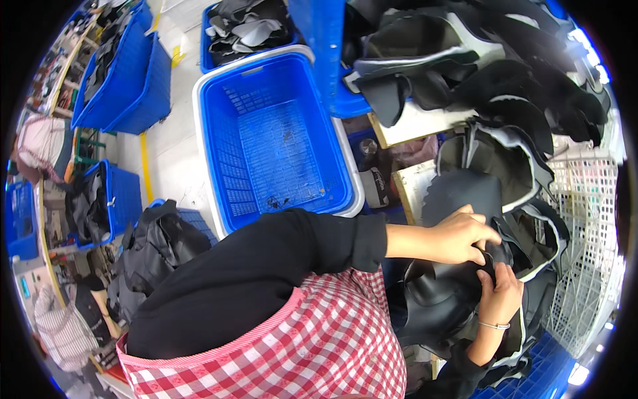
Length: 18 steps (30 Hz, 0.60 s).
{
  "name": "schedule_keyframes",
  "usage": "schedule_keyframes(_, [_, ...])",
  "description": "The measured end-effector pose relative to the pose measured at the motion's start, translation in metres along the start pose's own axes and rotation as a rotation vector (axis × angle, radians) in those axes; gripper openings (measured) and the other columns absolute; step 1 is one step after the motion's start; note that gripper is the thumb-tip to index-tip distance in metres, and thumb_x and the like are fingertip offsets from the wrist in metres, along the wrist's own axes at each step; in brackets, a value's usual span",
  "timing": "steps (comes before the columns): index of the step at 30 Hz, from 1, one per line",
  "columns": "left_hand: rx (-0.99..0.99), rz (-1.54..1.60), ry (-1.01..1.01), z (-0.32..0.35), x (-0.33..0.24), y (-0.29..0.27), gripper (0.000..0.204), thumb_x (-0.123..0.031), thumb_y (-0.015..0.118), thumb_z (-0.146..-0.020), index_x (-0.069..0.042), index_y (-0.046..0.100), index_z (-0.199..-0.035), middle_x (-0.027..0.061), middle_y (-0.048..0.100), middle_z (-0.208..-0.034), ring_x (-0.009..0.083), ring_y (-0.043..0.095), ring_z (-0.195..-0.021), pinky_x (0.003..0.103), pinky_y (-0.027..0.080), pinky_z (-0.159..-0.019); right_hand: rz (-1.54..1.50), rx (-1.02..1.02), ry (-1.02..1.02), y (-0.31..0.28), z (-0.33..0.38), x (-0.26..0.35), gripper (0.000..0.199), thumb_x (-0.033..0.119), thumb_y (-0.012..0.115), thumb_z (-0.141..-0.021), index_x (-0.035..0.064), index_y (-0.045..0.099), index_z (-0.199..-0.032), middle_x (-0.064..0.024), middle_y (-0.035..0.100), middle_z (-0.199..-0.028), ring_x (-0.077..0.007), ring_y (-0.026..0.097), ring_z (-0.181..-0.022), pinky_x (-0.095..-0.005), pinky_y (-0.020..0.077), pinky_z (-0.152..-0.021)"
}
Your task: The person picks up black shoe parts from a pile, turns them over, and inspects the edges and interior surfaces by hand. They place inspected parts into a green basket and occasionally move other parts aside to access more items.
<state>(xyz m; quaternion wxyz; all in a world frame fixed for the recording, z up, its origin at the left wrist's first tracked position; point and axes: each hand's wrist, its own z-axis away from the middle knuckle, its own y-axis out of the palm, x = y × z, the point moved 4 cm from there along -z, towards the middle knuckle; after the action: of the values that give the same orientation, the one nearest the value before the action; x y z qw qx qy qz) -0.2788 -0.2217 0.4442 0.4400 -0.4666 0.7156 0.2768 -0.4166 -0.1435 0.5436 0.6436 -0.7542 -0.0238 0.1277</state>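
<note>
Both my hands are closed on a black leather-like piece (465,193), which looks like a boot upper, at the right of the head view. My left hand (458,237) reaches over it from the left, thumb and fingers pinched at its edge. Close below, my right hand (503,296), with a bracelet at the wrist, grips the same edge from the near side. The fingertips nearly meet there, and the exact spot they pinch is partly hidden. More black pieces with grey lining (495,163) lie directly beyond, and a glossy black one (438,299) lies beneath my arms.
A large blue basket (342,179) with a white rim stands left of my hands. White crate mesh (588,233) rises at the right. Black pieces heap at the far right (505,40). Blue bins (143,86) stand at the left, where other people (43,143) are.
</note>
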Motion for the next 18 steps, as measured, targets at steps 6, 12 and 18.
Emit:
schedule_keyframes(6, [0.164,-0.078,0.146,-0.010,-0.016,0.008,0.015,-0.021,0.084,-0.076,-0.013,0.072,-0.082,-0.0043,0.069,-0.077,0.0166,0.060,-0.085,0.036,0.037,-0.086,-0.034,-0.117,0.072,-0.002,0.023,-0.003,0.026,0.022,0.082,-0.076,0.0084,0.068,-0.093,-0.0054,0.066,-0.086,-0.0281,0.062,-0.082,-0.0394,0.0451,-0.081])
schedule_keyframes(12, [0.028,-0.238,0.045,0.015,-0.025,-0.041,0.017,-0.022,0.085,-0.073,-0.014,0.071,-0.076,-0.0050,0.070,-0.079,0.0160,0.060,-0.086,0.035,0.037,-0.085,-0.104,-0.189,-0.134,0.007,-0.007,0.031,0.025,0.023,0.081,-0.076,0.0093,0.067,-0.092,-0.0051,0.063,-0.081,-0.0269,0.062,-0.078,-0.0401,0.0438,-0.075])
schedule_keyframes(18, [-0.075,0.039,-0.137,0.049,-0.053,-0.054,0.018,-0.008,0.087,-0.076,-0.005,0.077,-0.091,0.0009,0.068,-0.078,0.0102,0.061,-0.075,0.028,0.050,-0.066,-0.170,-0.238,-0.228,-0.017,0.009,0.044,0.025,0.028,0.082,-0.074,0.0124,0.068,-0.087,-0.0012,0.063,-0.077,-0.0233,0.064,-0.076,-0.0375,0.0440,-0.072])
